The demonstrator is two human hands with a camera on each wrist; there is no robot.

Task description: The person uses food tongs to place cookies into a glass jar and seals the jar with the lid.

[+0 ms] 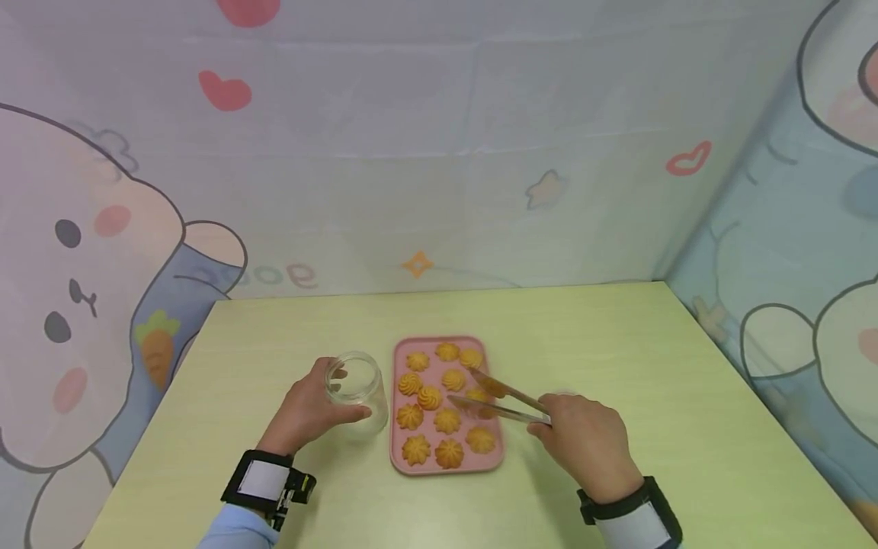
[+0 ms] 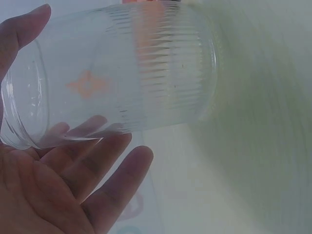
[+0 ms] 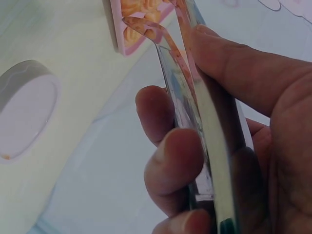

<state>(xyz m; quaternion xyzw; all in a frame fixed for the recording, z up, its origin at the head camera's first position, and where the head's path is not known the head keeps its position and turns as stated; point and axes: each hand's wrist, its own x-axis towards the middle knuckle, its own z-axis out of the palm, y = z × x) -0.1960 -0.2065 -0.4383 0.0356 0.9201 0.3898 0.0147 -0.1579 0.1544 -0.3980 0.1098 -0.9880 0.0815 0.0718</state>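
Observation:
A clear glass jar (image 1: 373, 404) stands on the table left of the tray, its mouth up. My left hand (image 1: 309, 408) holds it, thumb in front and fingers behind; in the left wrist view the jar (image 2: 97, 73) shows ribbed sides. Metal tongs (image 1: 517, 415) are gripped in my right hand (image 1: 588, 438). Their two arms are spread, with the tips over the right side of a pink tray (image 1: 444, 470). Between and under the arms lies a golden piped cookie (image 1: 478, 396). Several more such cookies (image 1: 449, 453) sit in loose rows on the tray.
A round white lid (image 3: 27, 112) lies on the table near my right hand, mostly hidden behind that hand in the head view. The pale yellow table (image 1: 686, 366) ends at a printed cloth backdrop (image 1: 384, 191) behind and at both sides.

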